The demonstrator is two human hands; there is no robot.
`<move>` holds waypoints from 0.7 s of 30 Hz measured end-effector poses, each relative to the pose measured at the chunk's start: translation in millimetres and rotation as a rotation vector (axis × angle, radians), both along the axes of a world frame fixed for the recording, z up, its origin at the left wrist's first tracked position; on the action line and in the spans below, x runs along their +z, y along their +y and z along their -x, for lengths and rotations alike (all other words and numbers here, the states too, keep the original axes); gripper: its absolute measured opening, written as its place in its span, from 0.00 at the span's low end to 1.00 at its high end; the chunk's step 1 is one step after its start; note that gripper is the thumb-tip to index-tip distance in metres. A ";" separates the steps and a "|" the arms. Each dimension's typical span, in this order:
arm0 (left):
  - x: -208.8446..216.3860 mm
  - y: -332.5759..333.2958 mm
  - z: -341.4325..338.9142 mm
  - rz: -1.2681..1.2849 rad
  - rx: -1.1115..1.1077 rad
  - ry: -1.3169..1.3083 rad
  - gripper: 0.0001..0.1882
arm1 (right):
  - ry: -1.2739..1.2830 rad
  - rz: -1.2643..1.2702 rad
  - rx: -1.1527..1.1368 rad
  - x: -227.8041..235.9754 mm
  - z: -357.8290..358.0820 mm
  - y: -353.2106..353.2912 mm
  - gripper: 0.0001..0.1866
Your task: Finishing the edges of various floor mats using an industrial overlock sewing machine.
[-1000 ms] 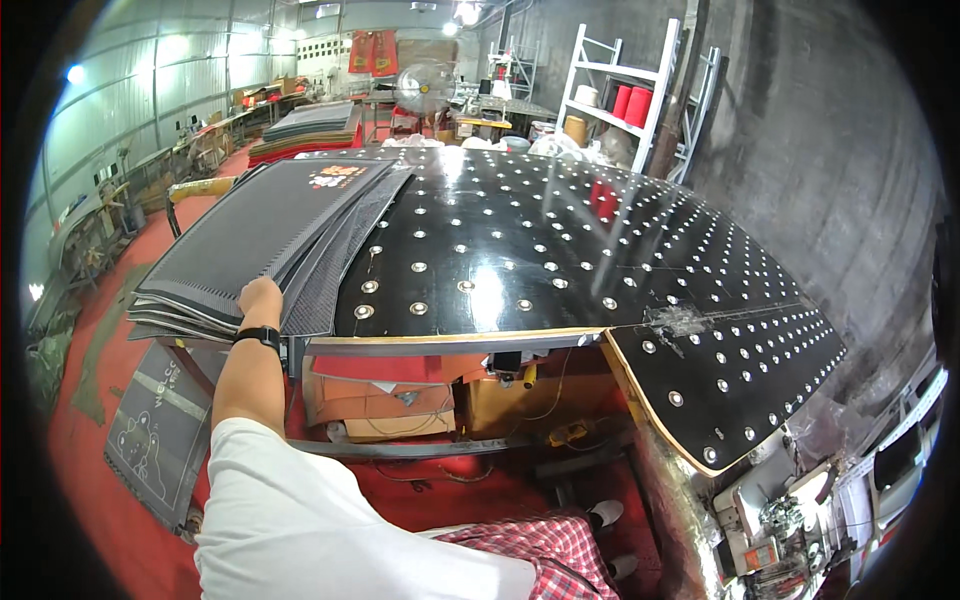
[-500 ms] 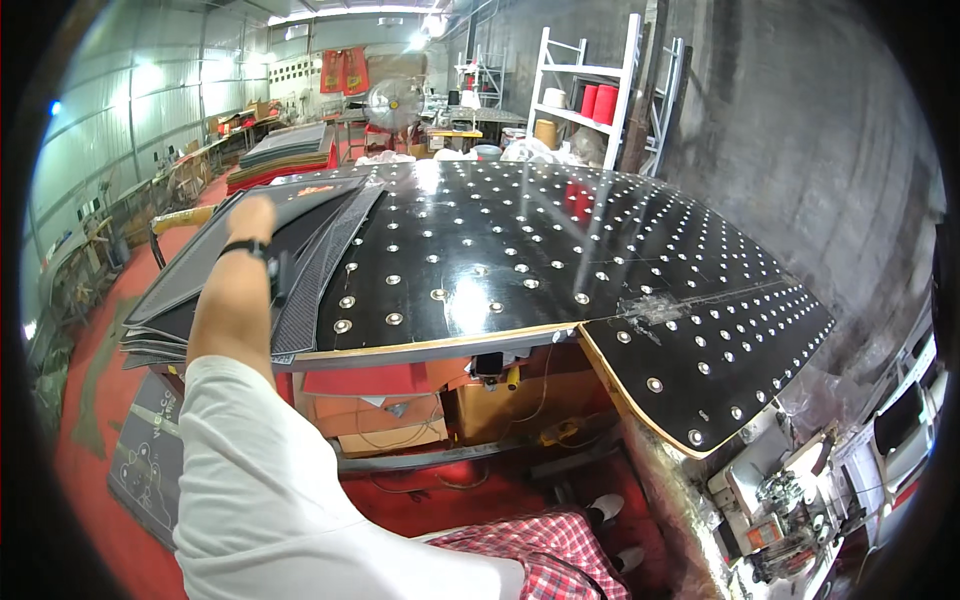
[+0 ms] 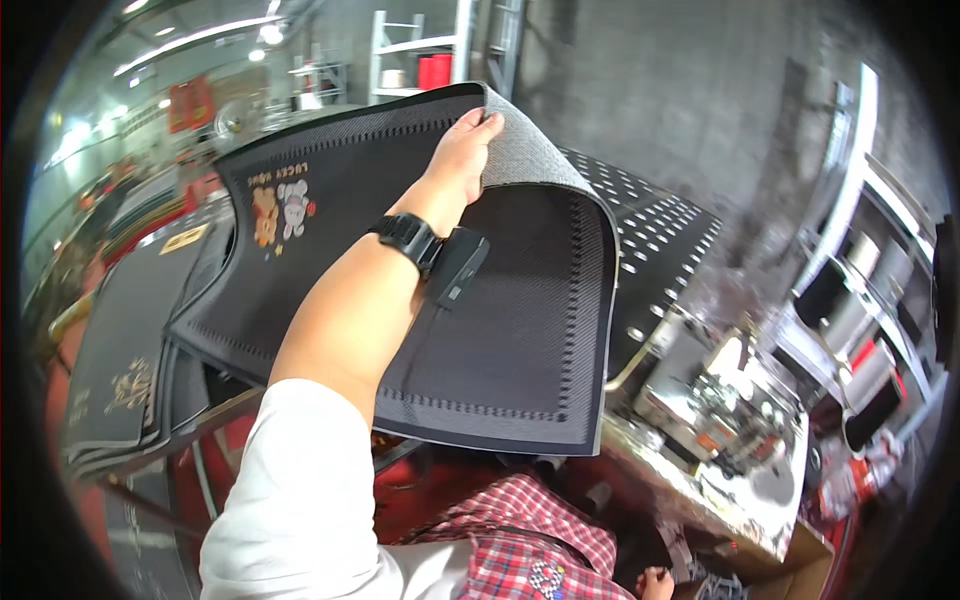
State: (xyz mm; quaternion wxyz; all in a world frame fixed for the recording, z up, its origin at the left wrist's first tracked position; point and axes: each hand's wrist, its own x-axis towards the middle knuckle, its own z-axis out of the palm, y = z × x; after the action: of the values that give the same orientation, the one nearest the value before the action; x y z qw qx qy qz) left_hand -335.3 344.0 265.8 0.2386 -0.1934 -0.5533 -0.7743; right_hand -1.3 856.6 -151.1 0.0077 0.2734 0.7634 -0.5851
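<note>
My left hand (image 3: 466,160), with a black watch and a small black box at the wrist, is closed on the far edge of a dark grey floor mat (image 3: 500,310). The mat hangs raised and bent, its grey underside curling over beside my fingers. Its face carries a dashed border and two cartoon animals. At the lower edge my right hand (image 3: 655,583) shows only in part, fingers curled; what they hold, if anything, is hidden. To the left lies a stack of similar mats (image 3: 110,340).
Behind the mat stretches the black table top (image 3: 655,225) dotted with metal balls. A sewing machine (image 3: 700,405) stands on a bench at the right, near a cardboard box (image 3: 810,570) and a white rack (image 3: 850,180). Another shelf (image 3: 425,45) holds red spools.
My left hand has gone from the stack toward the right, lifting a mat up over the table. The view has turned rightward, and my right hand has come into the lower edge.
</note>
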 end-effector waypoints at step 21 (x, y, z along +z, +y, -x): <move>-223.6 -14.5 -256.9 1.504 0.257 0.081 0.18 | 0.354 0.409 0.351 133.1 127.6 -64.9 0.16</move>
State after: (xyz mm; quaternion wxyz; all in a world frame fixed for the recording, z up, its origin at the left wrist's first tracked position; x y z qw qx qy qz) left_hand -78.4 329.5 42.3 0.1510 -0.2662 -0.9405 -0.1475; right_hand -128.9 791.7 -18.0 0.0304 0.0240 0.6550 -0.7546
